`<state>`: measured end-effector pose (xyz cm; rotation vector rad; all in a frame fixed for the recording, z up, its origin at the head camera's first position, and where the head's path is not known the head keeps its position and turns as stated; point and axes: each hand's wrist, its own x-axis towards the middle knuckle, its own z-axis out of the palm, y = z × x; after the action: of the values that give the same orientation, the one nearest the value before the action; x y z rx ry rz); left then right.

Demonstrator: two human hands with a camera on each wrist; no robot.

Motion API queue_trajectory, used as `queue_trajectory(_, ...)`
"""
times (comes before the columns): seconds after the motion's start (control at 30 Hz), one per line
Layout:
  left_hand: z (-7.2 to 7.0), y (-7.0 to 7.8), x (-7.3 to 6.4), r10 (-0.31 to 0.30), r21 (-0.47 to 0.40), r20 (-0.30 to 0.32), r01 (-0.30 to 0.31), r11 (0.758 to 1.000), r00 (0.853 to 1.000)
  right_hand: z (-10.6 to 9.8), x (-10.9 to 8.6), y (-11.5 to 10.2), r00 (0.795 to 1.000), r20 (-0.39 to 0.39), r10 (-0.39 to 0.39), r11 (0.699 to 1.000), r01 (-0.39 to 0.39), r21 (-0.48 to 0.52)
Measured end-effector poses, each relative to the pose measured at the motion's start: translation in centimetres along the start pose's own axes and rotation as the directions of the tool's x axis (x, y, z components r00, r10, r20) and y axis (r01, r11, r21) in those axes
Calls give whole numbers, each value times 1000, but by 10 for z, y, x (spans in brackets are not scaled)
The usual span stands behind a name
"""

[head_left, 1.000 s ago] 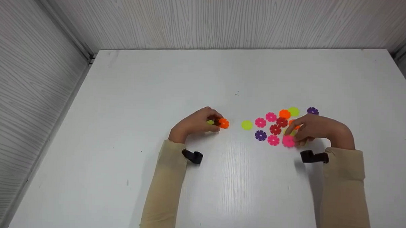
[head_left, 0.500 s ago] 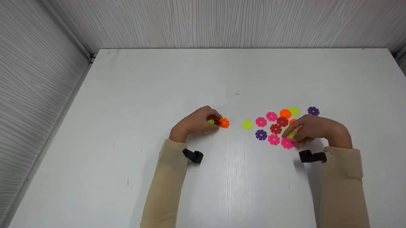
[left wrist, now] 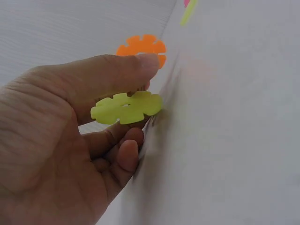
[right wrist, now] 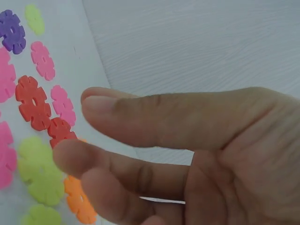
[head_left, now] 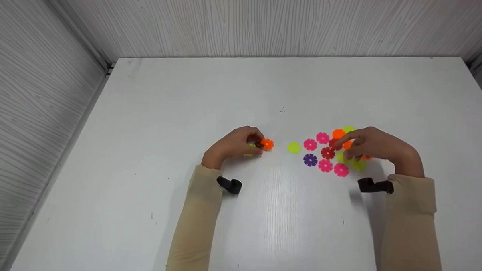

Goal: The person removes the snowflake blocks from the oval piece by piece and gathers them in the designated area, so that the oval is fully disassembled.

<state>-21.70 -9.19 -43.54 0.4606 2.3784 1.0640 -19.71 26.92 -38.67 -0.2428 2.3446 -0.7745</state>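
Note:
In the head view my left hand (head_left: 237, 144) pinches notched plastic snowflake discs between thumb and fingers. An orange snowflake disc (left wrist: 140, 45) shows beyond the thumb in the left wrist view, and a yellow-green snowflake disc (left wrist: 125, 108) stands out below it. A dark reddish piece between them is mostly hidden by the fingers. My right hand (head_left: 375, 146) hovers over the loose discs with relaxed fingers, the index fingertip close to two red snowflake discs (head_left: 327, 153). Nothing lies between its thumb and fingers (right wrist: 75, 157) in the right wrist view.
Pink snowflake discs (head_left: 325, 165), a purple one (head_left: 310, 160) and an orange one (head_left: 339, 133) lie flat around the right hand. A lone yellow-green disc (head_left: 294, 147) sits between the hands on the white table (head_left: 278, 217). Pale wood-grain panels (head_left: 245, 23) stand behind and beside it.
My right hand has left the front pink disc and moved back toward the red ones. It now covers the purple disc at the back right. The left hand has barely moved.

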Motion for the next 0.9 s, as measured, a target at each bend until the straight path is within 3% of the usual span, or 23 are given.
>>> queue_trajectory(0.17, 0, 1, -1, 15, -72, -5, -15, 997, 1000, 3, 1, -7, 996, -46, -82, 996, 84, 41)
queue_trajectory(0.43, 5, 7, 1, 46, -94, -28, -49, 994, 999, 20, 11, -30, 981, -114, -154, 984, 163, 71)
queue_trajectory(0.67, 11, 14, 5, 48, -98, -25, -51, 994, 999, 33, 23, -44, 978, -136, -159, 981, 172, 90)
queue_trajectory(0.9, 17, 22, 7, 136, -101, -67, -142, 985, 988, 44, 31, -54, 970, -177, -167, 982, 180, 59)
